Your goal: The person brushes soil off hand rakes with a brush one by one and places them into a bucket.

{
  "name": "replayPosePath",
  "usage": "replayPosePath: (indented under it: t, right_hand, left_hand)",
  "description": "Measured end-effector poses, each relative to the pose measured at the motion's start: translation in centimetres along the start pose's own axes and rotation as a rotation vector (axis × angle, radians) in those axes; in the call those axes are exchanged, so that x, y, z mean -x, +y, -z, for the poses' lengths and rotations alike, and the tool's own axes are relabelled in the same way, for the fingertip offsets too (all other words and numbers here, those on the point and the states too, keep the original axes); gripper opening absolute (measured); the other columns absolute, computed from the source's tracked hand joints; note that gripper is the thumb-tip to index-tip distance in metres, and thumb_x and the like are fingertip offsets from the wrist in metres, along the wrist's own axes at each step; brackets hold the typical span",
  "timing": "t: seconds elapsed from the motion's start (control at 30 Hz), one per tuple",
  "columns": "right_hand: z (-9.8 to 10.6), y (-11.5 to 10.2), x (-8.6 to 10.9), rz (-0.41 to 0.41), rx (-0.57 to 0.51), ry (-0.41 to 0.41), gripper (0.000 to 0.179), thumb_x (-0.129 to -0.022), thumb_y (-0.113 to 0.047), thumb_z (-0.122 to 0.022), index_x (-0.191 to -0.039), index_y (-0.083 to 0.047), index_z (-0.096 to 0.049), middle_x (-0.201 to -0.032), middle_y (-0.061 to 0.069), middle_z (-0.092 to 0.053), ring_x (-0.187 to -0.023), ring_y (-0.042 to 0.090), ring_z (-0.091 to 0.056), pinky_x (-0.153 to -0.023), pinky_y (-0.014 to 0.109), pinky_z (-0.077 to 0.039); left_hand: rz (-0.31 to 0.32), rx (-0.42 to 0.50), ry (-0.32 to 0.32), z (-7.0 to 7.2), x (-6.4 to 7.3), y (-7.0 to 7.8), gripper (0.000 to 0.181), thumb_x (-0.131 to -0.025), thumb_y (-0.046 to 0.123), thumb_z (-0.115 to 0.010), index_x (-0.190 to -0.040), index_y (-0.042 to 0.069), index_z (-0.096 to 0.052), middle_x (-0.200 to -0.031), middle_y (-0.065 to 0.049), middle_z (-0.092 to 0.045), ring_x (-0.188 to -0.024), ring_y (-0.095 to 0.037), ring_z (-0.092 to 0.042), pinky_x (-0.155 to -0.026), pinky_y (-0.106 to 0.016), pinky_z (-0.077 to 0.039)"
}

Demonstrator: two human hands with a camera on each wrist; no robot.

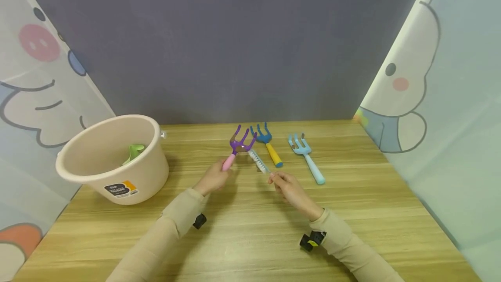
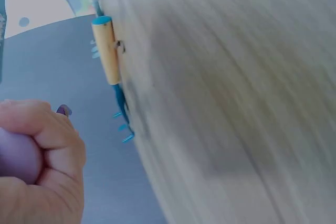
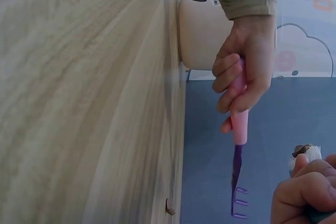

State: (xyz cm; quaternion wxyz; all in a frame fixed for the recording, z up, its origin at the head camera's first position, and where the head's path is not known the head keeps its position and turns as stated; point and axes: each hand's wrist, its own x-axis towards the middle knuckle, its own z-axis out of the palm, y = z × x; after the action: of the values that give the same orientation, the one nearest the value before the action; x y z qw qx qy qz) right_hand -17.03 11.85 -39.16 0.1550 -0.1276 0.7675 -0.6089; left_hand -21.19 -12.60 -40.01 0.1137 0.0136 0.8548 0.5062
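My left hand (image 1: 213,178) grips the pink handle of a small purple three-pronged hand fork (image 1: 238,144), held above the table with its prongs pointing away. Brown smudges mark its head. In my right hand (image 1: 290,189) is a slim cleaning brush (image 1: 257,160) with white bristles, pinched by its near end. Its bristle tip comes close beside the fork's head in the head view. A brown bit shows at the white bristles (image 3: 315,152) in the right wrist view. The left wrist view shows my curled left fingers (image 2: 63,140) around the handle end.
A blue fork with yellow handle (image 1: 274,156) lies just beyond the brush. Right of it rests a light blue fork (image 1: 314,169) with brown spots on its prongs. A beige bucket (image 1: 150,177) holding a green item (image 1: 135,152) stands left. A brown crumb (image 3: 169,206) sits on the table.
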Motion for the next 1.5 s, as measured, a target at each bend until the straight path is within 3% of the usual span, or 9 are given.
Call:
replayPosePath:
  t: [0.1,0.37,0.8,1.03,1.23,1.5]
  right_hand:
    - [0.0,0.0,-0.1,0.001,-0.015,0.012,0.036,-0.099,-0.033,-0.035,-0.098,0.000,-0.050,-0.056,-0.004,-0.030,-0.042,0.007,-0.020,-0.039,0.019,-0.021]
    - [-0.1,-0.1,-0.3,-0.002,-0.008,0.032,0.034,-0.100,-0.030,-0.035,-0.098,-0.001,-0.051,-0.055,-0.004,-0.029,-0.040,0.006,-0.019,-0.037,0.020,-0.020]
    - [-0.1,-0.3,-0.7,0.082,0.110,0.081,0.035,-0.099,-0.031,-0.036,-0.097,-0.002,-0.054,-0.055,-0.003,-0.030,-0.041,0.008,-0.021,-0.038,0.019,-0.021]
    - [-0.3,-0.7,-1.2,0.128,0.305,0.175,0.033,-0.098,-0.032,-0.041,-0.095,-0.005,-0.059,-0.057,-0.001,-0.036,-0.046,0.010,-0.028,-0.044,0.021,-0.027]
    - [-0.3,-1.2,-1.7,0.206,0.484,0.267,0.031,-0.097,-0.031,-0.043,-0.090,-0.004,-0.057,-0.056,-0.002,-0.039,-0.044,0.007,-0.030,-0.040,0.019,-0.028]
    - [-0.4,-0.9,-2.5,0.241,0.612,0.282,0.029,-0.097,-0.029,-0.044,-0.093,-0.004,-0.059,-0.055,-0.003,-0.041,-0.042,0.006,-0.032,-0.037,0.018,-0.028]
  left_hand:
    - [-0.030,-0.066,0.035,0.3,0.7,0.4,0.054,-0.090,0.014,-0.051,-0.138,-0.003,-0.031,-0.089,-0.016,-0.056,-0.051,-0.011,-0.043,-0.046,-0.027,-0.043]
    - [-0.109,-0.152,0.070,-0.1,2.5,0.6,0.051,-0.089,0.013,-0.054,-0.134,-0.005,-0.037,-0.073,-0.009,-0.051,-0.050,-0.012,-0.041,-0.042,-0.025,-0.039]
    - [-0.174,-0.214,0.045,-1.0,5.2,0.9,0.037,-0.088,0.010,-0.054,-0.124,-0.001,-0.048,-0.065,-0.005,-0.048,-0.045,-0.011,-0.039,-0.037,-0.020,-0.034]
    - [-0.200,-0.246,0.029,-1.4,5.8,0.6,0.036,-0.088,0.009,-0.053,-0.123,0.000,-0.048,-0.063,-0.003,-0.047,-0.045,-0.010,-0.039,-0.037,-0.020,-0.033]
    - [-0.217,-0.261,0.030,-1.8,6.2,0.5,0.035,-0.088,0.008,-0.053,-0.122,-0.001,-0.048,-0.063,-0.003,-0.048,-0.044,-0.010,-0.040,-0.035,-0.020,-0.035]
    - [-0.226,-0.245,0.009,-2.0,6.2,0.4,0.031,-0.088,0.007,-0.052,-0.119,0.001,-0.050,-0.061,-0.003,-0.047,-0.043,-0.011,-0.039,-0.035,-0.019,-0.034]
